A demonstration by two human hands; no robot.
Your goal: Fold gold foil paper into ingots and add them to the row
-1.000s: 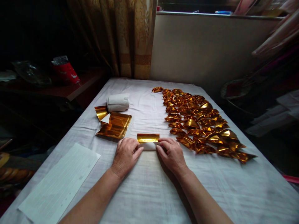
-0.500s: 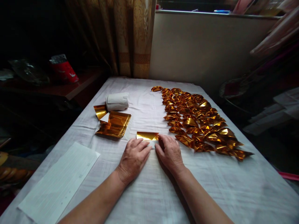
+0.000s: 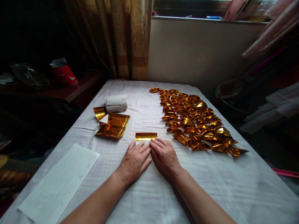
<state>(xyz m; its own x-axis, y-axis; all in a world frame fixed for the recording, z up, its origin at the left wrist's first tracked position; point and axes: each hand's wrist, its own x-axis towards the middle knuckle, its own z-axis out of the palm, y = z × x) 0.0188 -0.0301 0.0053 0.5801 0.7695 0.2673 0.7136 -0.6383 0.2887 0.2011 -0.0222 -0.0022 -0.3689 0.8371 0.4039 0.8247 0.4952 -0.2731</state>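
Note:
My left hand and my right hand lie flat and side by side on the white cloth, fingertips pressing on the near edge of a folded gold foil sheet. The foil's gold strip shows just beyond my fingers; the rest of it is under my hands. To the left lies a stack of flat gold foil sheets with a white paper roll behind it. To the right, several folded gold foil pieces lie in rows.
The table is covered by a white cloth. A white lined paper sheet lies at the near left. A dark side shelf holds a red packet. A curtain and a wall stand behind the table.
My two hands have moved in from the ends of the foil sheet to its middle and now touch each other. The visible gold strip has become narrower.

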